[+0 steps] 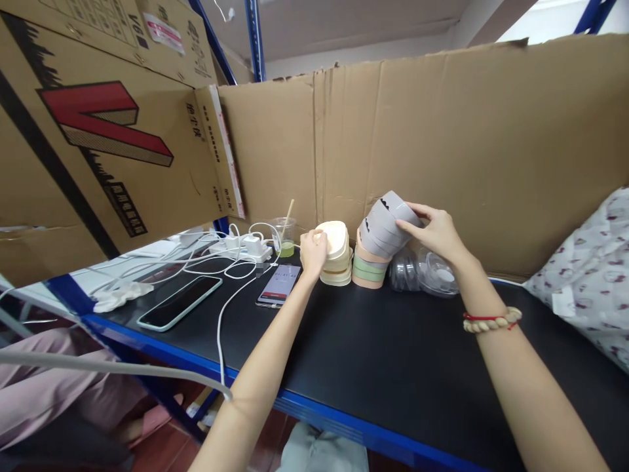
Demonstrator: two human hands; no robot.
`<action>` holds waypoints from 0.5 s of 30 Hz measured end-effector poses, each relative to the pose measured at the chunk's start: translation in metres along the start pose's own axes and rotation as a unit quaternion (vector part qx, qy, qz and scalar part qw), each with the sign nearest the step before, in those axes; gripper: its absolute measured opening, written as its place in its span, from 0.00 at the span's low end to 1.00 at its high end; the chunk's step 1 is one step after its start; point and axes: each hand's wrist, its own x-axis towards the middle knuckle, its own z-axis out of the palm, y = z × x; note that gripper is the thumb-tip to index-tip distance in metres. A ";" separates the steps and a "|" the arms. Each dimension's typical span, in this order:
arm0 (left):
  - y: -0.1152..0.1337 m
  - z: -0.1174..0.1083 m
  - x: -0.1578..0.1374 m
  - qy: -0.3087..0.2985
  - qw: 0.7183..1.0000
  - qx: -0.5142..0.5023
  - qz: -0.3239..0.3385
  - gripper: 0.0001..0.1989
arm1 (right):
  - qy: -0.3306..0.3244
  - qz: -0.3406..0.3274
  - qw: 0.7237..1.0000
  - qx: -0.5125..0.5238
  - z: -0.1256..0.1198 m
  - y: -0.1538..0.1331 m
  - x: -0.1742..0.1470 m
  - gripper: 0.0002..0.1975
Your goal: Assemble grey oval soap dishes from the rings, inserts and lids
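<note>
Nearest me runs the blue front edge of the counter (314, 410), its black top bare where my two forearms cross it. On my right wrist sits a bead and red-cord bracelet (491, 320).

Toward the left end of the counter lies a dark phone (179, 301), and just right of it a second phone (279, 286) with a lit screen, a white cable (223, 314) running past it and over the front edge.

Farther in, near the back edge, my left hand (313, 252) rests on the cream stack (337, 255) of flat shells, fingers curled lightly against its left side and top, thumb hidden, so I cannot tell how firmly they grip. My right hand (435, 231) has its fingers spread and closed around the grey stack (386, 226), which tilts leftward and sits on top of a green and pink stack (368, 272). Just right of that, under my wrist, lie clear plastic lids (425, 272).

Behind the phones, a white power strip (243, 248) and a plastic cup (285, 237) with a stick in it stand by the cardboard wall (442, 144) along the back edge. A patterned cloth (590, 262) lies at the right end.
</note>
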 end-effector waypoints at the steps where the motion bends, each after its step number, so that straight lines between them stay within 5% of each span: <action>1: 0.001 -0.001 0.000 0.004 1.000 0.004 -0.001 0.12 | 0.007 0.001 1.000 0.003 -0.001 -0.001 -0.001 0.18; 10: 0.008 -0.004 -0.008 -0.001 0.997 0.072 0.002 0.14 | 0.044 0.009 0.996 -0.075 0.004 -0.002 -0.005 0.22; 15: 0.020 -0.010 -0.015 -0.008 0.972 0.225 0.070 0.19 | 0.028 0.020 0.992 -0.122 0.007 0.003 -0.006 0.22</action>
